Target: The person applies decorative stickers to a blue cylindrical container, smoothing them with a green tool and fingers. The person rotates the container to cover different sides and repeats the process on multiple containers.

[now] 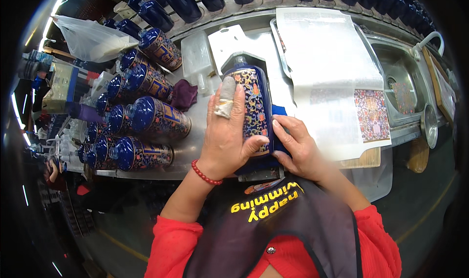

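A dark blue glass bottle (pixel 266 90) lies on a stand in front of me, its neck pointing away. A floral decal (pixel 255 117) in gold, red and blue covers its upper face. My left hand (pixel 222 136) lies flat on the decal's left part, fingers stretched and thumb out across it. A grey finger cover, bound with whitish wrap, sits on one of its fingers. At the bottle's right side, my right hand (pixel 300 148) is bent with fingers and thumb around a bright blue piece (pixel 279 110), possibly cloth. The hand hides most of that piece.
Several decorated blue bottles (pixel 159 117) lie on the metal table at left, beside a purple cloth (pixel 184 94). Plain blue bottles (pixel 183 2) line the back. To the right are white paper sheets (pixel 317 48), a decal sheet (pixel 372 114) and a metal sink (pixel 391 53).
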